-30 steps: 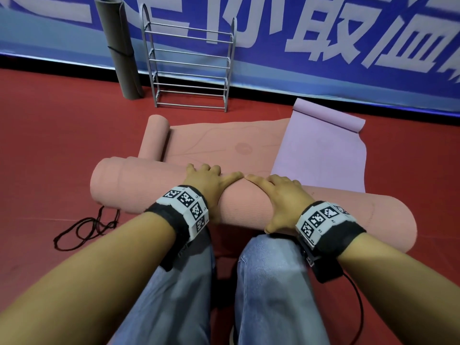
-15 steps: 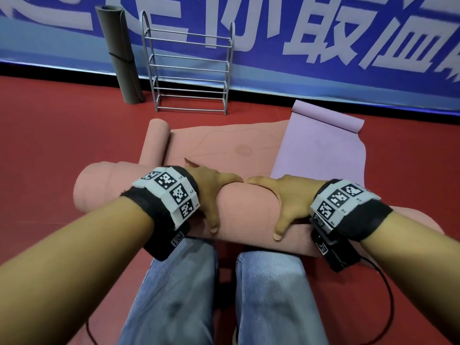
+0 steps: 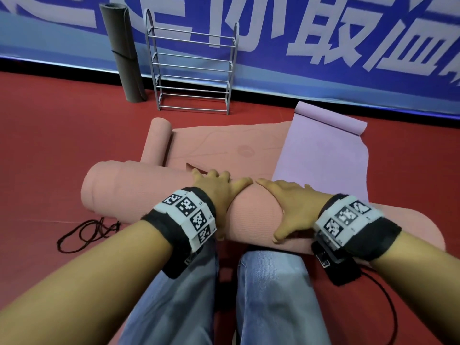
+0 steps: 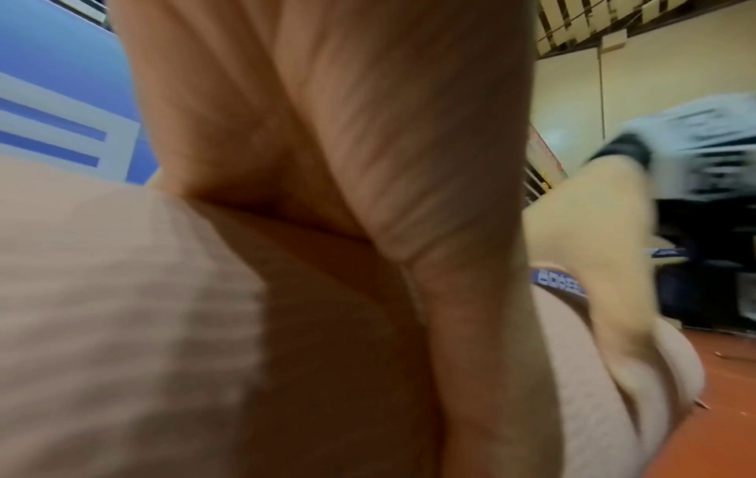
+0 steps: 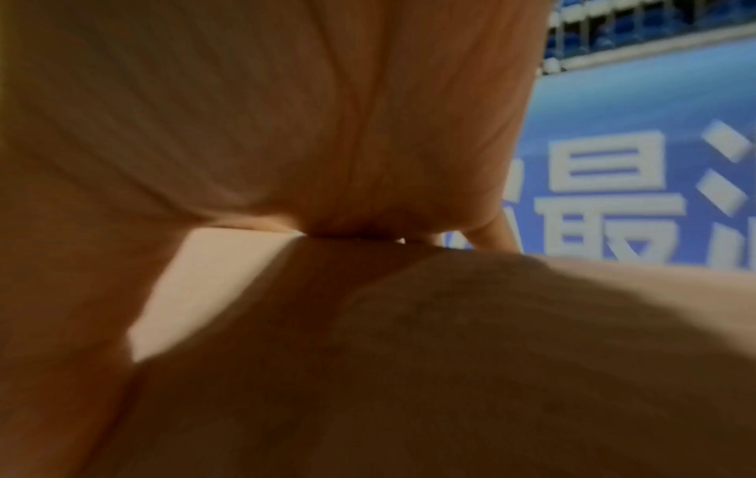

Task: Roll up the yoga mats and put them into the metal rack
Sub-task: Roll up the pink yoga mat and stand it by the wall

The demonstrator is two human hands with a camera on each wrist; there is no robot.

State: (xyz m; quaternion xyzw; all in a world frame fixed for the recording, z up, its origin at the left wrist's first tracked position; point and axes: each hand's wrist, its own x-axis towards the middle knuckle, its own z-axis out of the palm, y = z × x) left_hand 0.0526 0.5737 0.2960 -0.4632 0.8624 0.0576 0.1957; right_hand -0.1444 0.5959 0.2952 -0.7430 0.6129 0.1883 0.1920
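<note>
A red floor (image 3: 49,150) is seen, backed by a blue banner (image 3: 323,46), against which the metal rack (image 3: 193,68) is stood; no mat is seen on its rails. A dark grey rolled mat (image 3: 124,53) is leant upright just beside the rack's left side, tied round its middle, so it appears rolled but not yet racked.

The pink mat (image 3: 224,145) is spread on the floor between the rack and the person's knees. Its near end has been wound into a thick roll (image 3: 139,192) lying crosswise, and its far left end is curled into a smaller roll (image 3: 159,143); a flat stretch is left between them, so the rolling is judged to be well under way but unfinished. A lilac mat (image 3: 323,155) is laid partly over the pink mat's right side, flat except for a small curl at its far end; it is judged barely begun.

The thick roll is pressed from above by both hands. The left hand (image 3: 219,192) is laid over the roll, thumb pointing inward; the right hand (image 3: 293,207) is draped over it likewise, fingers (image 3: 280,236) extended down the near side. Both are spread flat rather than clenched. A black cord (image 3: 82,232) is left loose on the floor to the left, perhaps for tying.
</note>
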